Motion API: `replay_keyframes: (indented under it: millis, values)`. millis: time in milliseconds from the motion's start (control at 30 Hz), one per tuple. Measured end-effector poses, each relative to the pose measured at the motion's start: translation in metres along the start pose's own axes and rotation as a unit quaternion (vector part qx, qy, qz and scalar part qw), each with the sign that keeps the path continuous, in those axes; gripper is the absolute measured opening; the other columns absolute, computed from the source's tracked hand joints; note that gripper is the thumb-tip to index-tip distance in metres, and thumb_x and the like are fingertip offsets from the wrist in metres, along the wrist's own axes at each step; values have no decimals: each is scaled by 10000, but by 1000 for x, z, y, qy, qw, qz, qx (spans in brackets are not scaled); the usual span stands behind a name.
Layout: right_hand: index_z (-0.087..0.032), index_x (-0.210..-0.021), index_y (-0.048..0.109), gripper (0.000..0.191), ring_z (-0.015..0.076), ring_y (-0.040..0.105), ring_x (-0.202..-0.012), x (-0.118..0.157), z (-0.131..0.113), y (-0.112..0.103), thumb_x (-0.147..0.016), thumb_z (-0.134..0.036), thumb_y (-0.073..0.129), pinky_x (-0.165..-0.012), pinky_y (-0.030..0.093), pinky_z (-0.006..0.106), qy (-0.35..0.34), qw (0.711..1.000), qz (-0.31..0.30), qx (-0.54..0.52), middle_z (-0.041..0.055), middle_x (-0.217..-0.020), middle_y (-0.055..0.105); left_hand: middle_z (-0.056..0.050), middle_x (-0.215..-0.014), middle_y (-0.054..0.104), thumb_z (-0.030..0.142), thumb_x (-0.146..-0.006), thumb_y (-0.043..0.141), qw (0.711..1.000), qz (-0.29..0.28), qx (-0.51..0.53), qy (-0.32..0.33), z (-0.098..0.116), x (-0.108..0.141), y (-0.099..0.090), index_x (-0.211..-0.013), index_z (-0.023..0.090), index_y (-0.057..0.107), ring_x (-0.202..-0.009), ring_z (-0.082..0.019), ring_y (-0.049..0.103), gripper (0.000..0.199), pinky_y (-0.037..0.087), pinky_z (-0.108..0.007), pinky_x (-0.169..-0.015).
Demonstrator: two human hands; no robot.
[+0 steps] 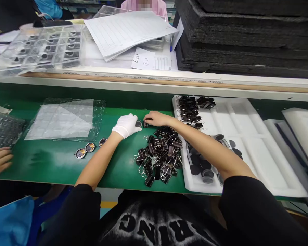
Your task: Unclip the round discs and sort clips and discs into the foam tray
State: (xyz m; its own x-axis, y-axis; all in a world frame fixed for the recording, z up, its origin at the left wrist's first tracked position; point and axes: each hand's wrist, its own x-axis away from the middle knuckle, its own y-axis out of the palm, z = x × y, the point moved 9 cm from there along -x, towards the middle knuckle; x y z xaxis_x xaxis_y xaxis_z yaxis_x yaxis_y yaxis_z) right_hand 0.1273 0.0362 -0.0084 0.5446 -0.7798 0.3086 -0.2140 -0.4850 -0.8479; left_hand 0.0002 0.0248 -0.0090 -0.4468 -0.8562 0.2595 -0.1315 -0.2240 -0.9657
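Green table up front, gloved left hand pinching a small round disc against a binder clip (black) squeezed in bare right hand, just above clip pile.

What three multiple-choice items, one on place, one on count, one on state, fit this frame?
1. Where is the loose pile of binder clips?
A. on the green mat
B. on the paper stack
C. in the clear tray

2. How many round shiny discs lie in a row on the mat?
A. one
B. three
C. six

3. What covers the left hand?
A. nothing
B. a black glove
C. a white glove

Answers: A, the clips lie on the mat beside the white foam tray; B, three discs show; C, the left hand is gloved white, while the right hand is bare.
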Motion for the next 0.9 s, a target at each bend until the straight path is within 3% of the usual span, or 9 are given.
replay_keyframes:
  millis: [133, 267, 367, 500, 900]
  values:
    - [-246, -1376, 695, 448, 374, 570, -1336, -11, 10, -6, -1020, -508, 618, -1114, 436, 525, 56, 997, 51, -7, 169, -1428, 645, -183, -1188, 715, 619, -906, 645, 1000, 7, 15, 17, 0, -2, 1, -1229, 161, 722, -1053, -371, 733, 567, 530, -411, -832]
    - [-272, -1463, 599, 574, 391, 537, -1370, -22, 25, -11, -1125, -542, 221, -1093, 449, 583, 173, 973, 131, -86, 176, -1442, 627, -179, -1130, 718, 551, -871, 652, 999, 23, 16, 29, 1, -2, -2, -1143, 154, 752, -993, -367, 739, 491, 517, -416, -792]
    - [-262, -1481, 574, 598, 406, 444, -1461, -32, 22, -3, -1127, -517, 165, -1154, 369, 646, 215, 959, 166, -83, 194, -1526, 537, -178, -1090, 729, 511, -855, 647, 999, 30, 7, 39, 3, -2, -4, -1097, 147, 764, -959, -360, 745, 452, 505, -411, -757]
    - [-256, -1459, 582, 533, 371, 353, -1516, -33, 22, 8, -1137, -464, 212, -1214, 290, 633, 243, 946, 203, -71, 179, -1560, 481, -177, -1074, 745, 511, -853, 630, 997, 27, -2, 68, 9, 2, -3, -1070, 140, 764, -949, -361, 751, 450, 493, -409, -722]
    - [-202, -1521, 494, 494, 372, 295, -1539, -26, 43, 12, -1137, -443, 299, -1210, 266, 634, 290, 920, 260, -44, 206, -1615, 397, -164, -1006, 756, 518, -849, 648, 996, 41, 39, 74, 19, 1, 4, -1033, 137, 749, -933, -340, 751, 435, 482, -394, -715]
